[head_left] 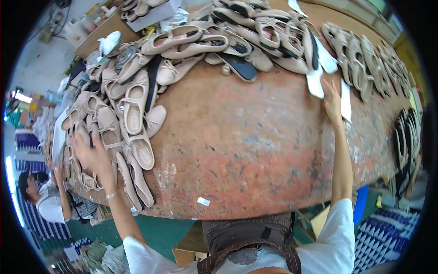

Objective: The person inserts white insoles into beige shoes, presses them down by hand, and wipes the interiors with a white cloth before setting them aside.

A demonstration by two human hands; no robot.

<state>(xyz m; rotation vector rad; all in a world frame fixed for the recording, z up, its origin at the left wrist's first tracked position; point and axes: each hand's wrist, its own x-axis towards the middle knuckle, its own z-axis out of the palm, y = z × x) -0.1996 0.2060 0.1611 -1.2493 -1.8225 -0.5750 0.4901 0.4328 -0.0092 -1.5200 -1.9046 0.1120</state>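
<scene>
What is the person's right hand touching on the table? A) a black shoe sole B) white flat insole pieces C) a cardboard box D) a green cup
B: the right hand lies flat on the worn table among the white insole pieces, while the left hand rests on the heap of beige flat shoes.

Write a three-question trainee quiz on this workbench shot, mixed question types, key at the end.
1. True or false: the left hand rests on the heap of beige ballet flats.
2. What does the right hand reach toward? A) white insole pieces B) a hammer C) a glue pot
3. Fill in: the middle of the worn reddish table holds no shoes; only a small white ____ lies near its front edge.

Key: 1 true; 2 A; 3 tag
</scene>
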